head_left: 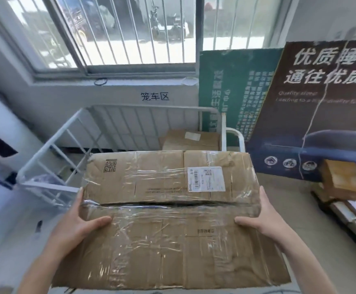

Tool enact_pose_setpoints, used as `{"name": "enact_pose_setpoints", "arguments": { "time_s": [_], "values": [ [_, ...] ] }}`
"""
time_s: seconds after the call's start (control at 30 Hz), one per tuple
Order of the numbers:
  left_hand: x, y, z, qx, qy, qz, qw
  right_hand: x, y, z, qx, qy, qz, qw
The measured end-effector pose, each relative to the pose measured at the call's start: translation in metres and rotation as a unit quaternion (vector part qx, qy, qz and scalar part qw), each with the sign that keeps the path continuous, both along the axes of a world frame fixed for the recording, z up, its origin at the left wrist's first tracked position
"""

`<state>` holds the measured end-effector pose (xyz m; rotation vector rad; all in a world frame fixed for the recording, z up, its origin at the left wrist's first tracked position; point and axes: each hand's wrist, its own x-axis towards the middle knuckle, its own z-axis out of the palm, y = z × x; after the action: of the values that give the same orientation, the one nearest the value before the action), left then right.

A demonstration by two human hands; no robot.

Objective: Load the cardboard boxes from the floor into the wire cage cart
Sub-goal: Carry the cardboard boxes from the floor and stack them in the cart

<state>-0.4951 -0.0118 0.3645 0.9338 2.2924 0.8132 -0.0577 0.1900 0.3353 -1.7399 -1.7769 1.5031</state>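
A large, worn cardboard box, wrapped in clear tape with a white shipping label on top, fills the middle of the view. My left hand grips its left side with the thumb on top. My right hand grips the right side the same way. The box is held in the air over the near edge of the white wire cage cart, which stands under the window. Inside the cart at the far right lies a smaller cardboard box with a white label.
Two big printed poster boards lean against the wall right of the cart. More cardboard boxes and flat white packages lie on the floor at the right. A white appliance stands at the left.
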Motion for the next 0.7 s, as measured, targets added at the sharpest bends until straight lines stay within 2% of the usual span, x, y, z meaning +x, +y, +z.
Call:
{"name": "enact_pose_setpoints", "arguments": {
  "time_s": [0.23,0.47,0.7],
  "values": [
    [-0.104,-0.011,-0.017,-0.052,-0.018,0.045,0.997,-0.112,0.023,-0.017,-0.043,-0.016,0.051,0.998],
    [-0.215,0.041,-0.021,-0.057,-0.016,0.089,0.994,-0.239,0.097,-0.036,-0.043,-0.028,0.085,0.995],
    [-0.317,0.072,-0.003,-0.075,-0.012,0.138,0.988,-0.367,0.151,-0.041,-0.084,-0.016,0.121,0.989]
  ]
}}
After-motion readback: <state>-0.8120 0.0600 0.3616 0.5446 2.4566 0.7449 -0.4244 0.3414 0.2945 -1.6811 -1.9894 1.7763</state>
